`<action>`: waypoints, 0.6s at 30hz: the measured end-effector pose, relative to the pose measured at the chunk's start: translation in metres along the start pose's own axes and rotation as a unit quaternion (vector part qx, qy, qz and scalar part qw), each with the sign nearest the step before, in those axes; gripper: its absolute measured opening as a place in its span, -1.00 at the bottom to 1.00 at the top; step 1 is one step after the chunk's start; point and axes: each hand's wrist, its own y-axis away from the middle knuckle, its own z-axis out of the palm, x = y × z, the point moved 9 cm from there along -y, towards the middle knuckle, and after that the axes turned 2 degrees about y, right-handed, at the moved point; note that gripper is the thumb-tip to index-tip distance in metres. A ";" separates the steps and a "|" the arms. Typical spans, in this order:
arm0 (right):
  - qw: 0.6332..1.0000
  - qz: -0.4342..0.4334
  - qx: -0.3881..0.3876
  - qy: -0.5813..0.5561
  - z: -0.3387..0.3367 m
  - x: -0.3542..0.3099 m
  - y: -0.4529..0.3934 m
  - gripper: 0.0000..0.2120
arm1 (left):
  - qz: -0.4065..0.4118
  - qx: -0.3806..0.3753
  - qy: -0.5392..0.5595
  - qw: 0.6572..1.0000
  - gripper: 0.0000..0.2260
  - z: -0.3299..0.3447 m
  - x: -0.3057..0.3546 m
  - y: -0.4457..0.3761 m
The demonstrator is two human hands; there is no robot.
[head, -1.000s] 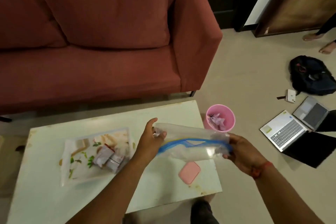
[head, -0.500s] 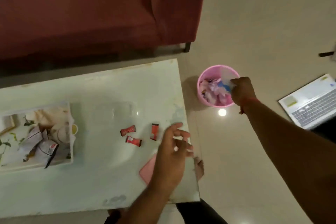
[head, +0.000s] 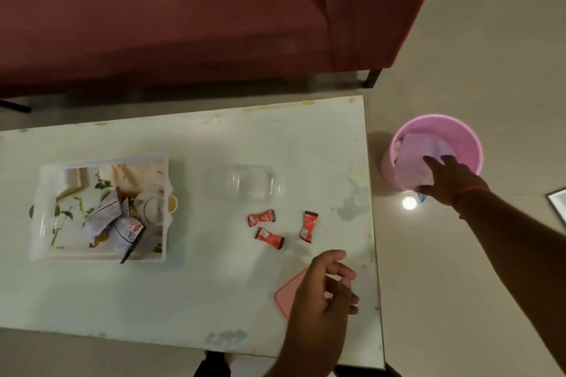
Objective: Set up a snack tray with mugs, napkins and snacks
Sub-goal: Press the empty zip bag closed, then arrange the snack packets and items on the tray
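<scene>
1. Pale green table (head: 183, 300) fills the lower view; red sofa (head: 183, 9) beyond it, beige floor to the right-hand side.
2. Hidden or unclear: a pink flat object (head: 292, 291) lies under the left hand (head: 324, 294), mostly covered, cannot tell what it is. A laptop corner (head: 559, 202) is cut off at the frame edge beyond the right forearm. Print on the packets is unreadable.
3. Right hand (head: 453, 184) reaches out over the pink bin (head: 471, 144) on the floor, fingers spread flat on a clear plastic bag (head: 413, 159) that sits in the bin's mouth; a blue strip of the bag shows below the wrist. Not closed around it.
4. Left hand hovers over the table's near right corner, fingers loosely curled, holding nothing.
5. Against half a second ago: the right hand was fisted on the bag above the bin; now the palm is open on it and the bag lies lower inside. The left hand is in much the same place.
6. Ahead of the left hand: three red snack sachets (head: 269, 237) loose on the table, and past them a clear plastic tub (head: 242, 184), seemingly empty.
7. Far to the left of both hands: white tray (head: 46, 208) with a leaf print, holding crumpled snack packets (head: 119, 223) and a small white cup (head: 154, 208).
</scene>
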 end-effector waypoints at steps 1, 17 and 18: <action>1.000 0.008 0.029 -0.007 -0.012 0.000 0.014 -0.19 | -0.002 0.002 0.006 1.000 -0.72 -0.008 0.004 0.005; 0.984 -0.059 0.101 -0.137 -0.064 -0.335 0.336 -0.43 | 0.017 0.010 -0.242 0.970 -0.57 -0.349 0.010 0.112; 0.982 -0.071 0.098 -0.142 -0.065 -0.367 0.349 -0.42 | 0.014 0.003 -0.288 0.958 -0.51 -0.377 0.009 0.115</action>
